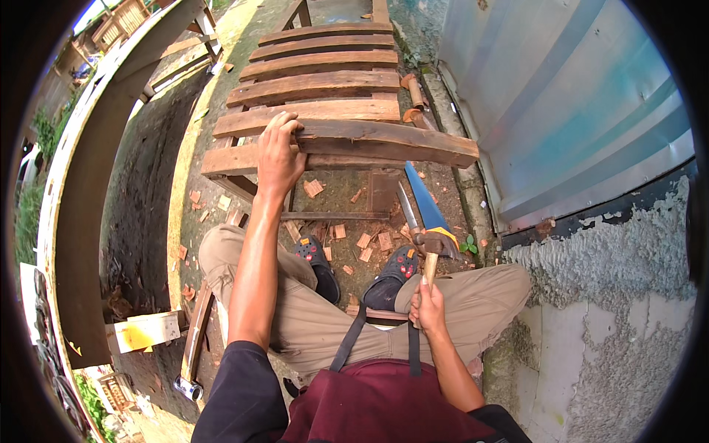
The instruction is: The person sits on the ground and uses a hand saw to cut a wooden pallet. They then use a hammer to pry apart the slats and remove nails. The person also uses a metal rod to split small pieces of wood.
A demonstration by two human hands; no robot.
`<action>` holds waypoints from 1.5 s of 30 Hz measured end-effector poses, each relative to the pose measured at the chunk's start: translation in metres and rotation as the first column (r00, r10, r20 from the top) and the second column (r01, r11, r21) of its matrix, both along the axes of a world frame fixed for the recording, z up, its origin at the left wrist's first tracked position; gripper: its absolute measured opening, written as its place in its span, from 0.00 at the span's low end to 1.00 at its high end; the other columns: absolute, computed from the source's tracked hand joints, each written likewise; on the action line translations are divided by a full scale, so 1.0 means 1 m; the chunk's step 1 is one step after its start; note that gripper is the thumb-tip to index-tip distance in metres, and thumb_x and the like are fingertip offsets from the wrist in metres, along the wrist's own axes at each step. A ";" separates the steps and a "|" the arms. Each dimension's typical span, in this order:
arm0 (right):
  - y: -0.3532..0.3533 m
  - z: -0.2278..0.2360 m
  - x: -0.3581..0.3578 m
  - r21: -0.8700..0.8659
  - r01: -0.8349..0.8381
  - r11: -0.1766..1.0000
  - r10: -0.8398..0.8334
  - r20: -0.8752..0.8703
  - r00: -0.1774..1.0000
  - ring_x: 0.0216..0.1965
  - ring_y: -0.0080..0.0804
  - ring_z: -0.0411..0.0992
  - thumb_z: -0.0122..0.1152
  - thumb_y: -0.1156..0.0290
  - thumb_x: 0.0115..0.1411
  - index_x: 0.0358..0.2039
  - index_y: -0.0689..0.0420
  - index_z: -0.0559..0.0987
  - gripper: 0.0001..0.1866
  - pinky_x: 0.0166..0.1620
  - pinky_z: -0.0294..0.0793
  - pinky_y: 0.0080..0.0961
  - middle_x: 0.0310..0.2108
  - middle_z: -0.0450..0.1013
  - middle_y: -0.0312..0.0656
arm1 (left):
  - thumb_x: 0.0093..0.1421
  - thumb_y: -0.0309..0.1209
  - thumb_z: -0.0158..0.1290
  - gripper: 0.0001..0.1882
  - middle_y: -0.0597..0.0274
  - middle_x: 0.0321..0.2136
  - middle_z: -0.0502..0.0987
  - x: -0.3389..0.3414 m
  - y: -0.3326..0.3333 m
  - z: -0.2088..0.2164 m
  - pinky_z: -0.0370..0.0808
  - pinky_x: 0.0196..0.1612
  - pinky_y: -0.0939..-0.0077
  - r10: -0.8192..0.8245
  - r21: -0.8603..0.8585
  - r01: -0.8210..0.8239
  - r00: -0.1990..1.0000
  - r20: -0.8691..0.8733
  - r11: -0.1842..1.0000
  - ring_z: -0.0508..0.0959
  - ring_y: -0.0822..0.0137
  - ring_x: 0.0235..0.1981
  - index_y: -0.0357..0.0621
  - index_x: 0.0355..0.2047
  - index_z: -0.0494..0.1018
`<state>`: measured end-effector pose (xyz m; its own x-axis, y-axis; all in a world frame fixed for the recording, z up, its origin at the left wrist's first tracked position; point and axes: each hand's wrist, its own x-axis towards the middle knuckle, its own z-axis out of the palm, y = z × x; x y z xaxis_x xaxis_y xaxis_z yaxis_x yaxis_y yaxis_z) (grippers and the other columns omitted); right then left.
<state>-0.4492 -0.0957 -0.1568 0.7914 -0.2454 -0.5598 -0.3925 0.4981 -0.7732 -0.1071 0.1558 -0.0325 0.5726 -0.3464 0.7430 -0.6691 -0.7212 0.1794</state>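
My left hand is closed over the left end of a dark wooden beam. That beam lies crosswise on the near end of a slatted wooden frame, its right end jutting past the frame. Over my right thigh, my right hand grips a hammer by its pale wooden handle, head up. Just beyond the hammer head is a handsaw with a blue blade. Beside the saw shows a narrow metal blade, its lower end hidden behind the hammer.
Wood chips litter the ground around my shoes. A corrugated metal sheet and a peeling wall stand close on the right. At left are a long board, a wood offcut and a can.
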 end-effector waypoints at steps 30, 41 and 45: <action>-0.034 -0.081 0.111 -0.683 -0.612 0.398 0.370 -0.491 0.789 0.38 0.56 0.82 0.61 0.56 0.64 0.38 0.68 0.83 0.23 0.43 0.78 0.47 0.31 0.81 0.61 | 0.59 0.35 0.65 0.31 0.49 0.62 0.70 -0.017 -0.003 0.015 0.66 0.66 0.53 -0.043 -0.031 0.036 0.970 -0.239 0.999 0.69 0.47 0.64 0.45 0.62 0.70; 0.037 -0.182 0.119 -0.686 -0.610 0.396 0.450 -0.434 0.780 0.51 0.62 0.77 0.64 0.59 0.57 0.43 0.69 0.83 0.23 0.55 0.76 0.47 0.45 0.78 0.68 | 0.62 0.44 0.63 0.36 0.48 0.67 0.65 -0.010 -0.032 -0.001 0.56 0.71 0.44 0.013 0.071 -0.002 0.988 -0.151 0.997 0.62 0.45 0.70 0.43 0.66 0.66; -0.014 -0.177 0.132 -0.846 -0.269 0.460 0.208 -0.192 0.959 0.49 0.64 0.75 0.62 0.65 0.59 0.39 0.68 0.82 0.17 0.56 0.72 0.49 0.42 0.77 0.67 | 0.62 0.46 0.63 0.38 0.49 0.68 0.64 -0.004 -0.061 0.005 0.50 0.72 0.40 -0.028 0.100 0.036 0.996 -0.085 0.994 0.59 0.46 0.71 0.45 0.68 0.64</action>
<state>-0.3173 -0.1096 -0.3339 0.8743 -0.4315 -0.2223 -0.4424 -0.5199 -0.7307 -0.1111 0.0952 -0.0279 0.6187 -0.4370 0.6529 -0.6779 -0.7170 0.1625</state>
